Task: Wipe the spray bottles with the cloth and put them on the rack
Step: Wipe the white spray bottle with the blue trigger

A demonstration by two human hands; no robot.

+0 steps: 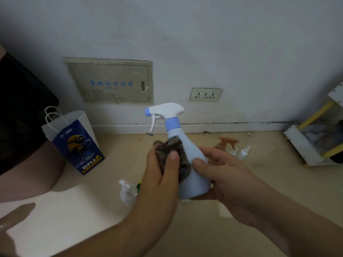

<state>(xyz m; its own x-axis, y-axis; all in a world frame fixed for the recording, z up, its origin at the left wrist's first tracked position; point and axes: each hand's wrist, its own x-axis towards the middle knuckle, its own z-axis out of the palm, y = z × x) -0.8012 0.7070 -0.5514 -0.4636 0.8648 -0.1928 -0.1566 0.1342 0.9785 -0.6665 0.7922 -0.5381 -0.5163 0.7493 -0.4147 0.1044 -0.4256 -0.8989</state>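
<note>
Item in hand: one pale blue spray bottle (pixel 196 182) with white trigger head, held upright in the air above the middle of the floor (pixel 259 210), nozzle to my left. My right hand (pixel 228 175) cups its lower body and base, thumb laid across the front. My left hand (pixel 161 179) pinches a dark, mottled cloth (pixel 182 164) and presses it to the bottle's shoulder and left flank. Step in hand, as I judge it: wiping, with the rack stage not yet reached. To do it well I would keep the base steady in the right palm, draw the cloth down the flank, turn the bottle to bring fresh faces round, then finish at the collar and trigger without squeezing it. Rack (pixel 298 143): white frame with yellow rails, at the far right corner of the floor by the wall; I cannot tell what lies on its shelves. Further stock on the floor: a white bottle (pixel 127 193) lying just beyond my left wrist, a green item beside it too hidden to name, an orange-headed sprayer (pixel 227 141) and small clear bottles (pixel 245 152) beyond my right hand, toward the rack. Also a printed paper bag (pixel 78 145) standing near the far left edge. Likely obstacle: the orange sprayer and clear bottles lie on the direct line to the rack, so I would carry high over them.
</note>
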